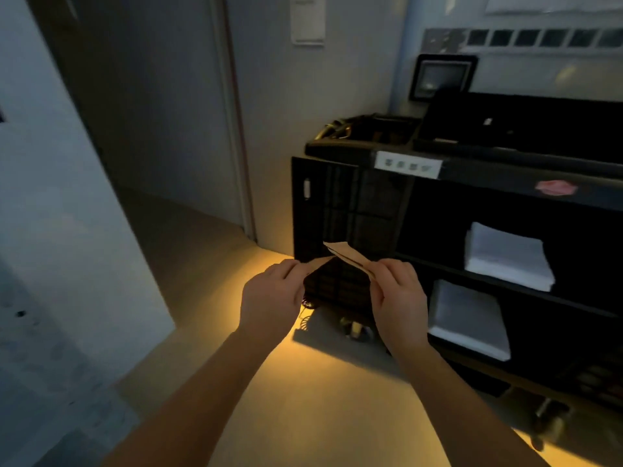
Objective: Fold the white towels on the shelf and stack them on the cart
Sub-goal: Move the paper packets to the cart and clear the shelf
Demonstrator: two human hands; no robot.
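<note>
White folded towels (507,257) already sit on the dark cart's (472,176) shelves. Left hand (269,294) and right hand (399,298) both pinch a small tan piece (347,256), paper maybe, it's blurry. Looks like a sidetrack; next up is fetching another towel.

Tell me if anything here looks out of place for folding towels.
Yes: both hands, left hand and right hand, pinch a small tan paper-like piece, not a towel. The white towel stacks sit neatly on the black cart's shelves.
</note>
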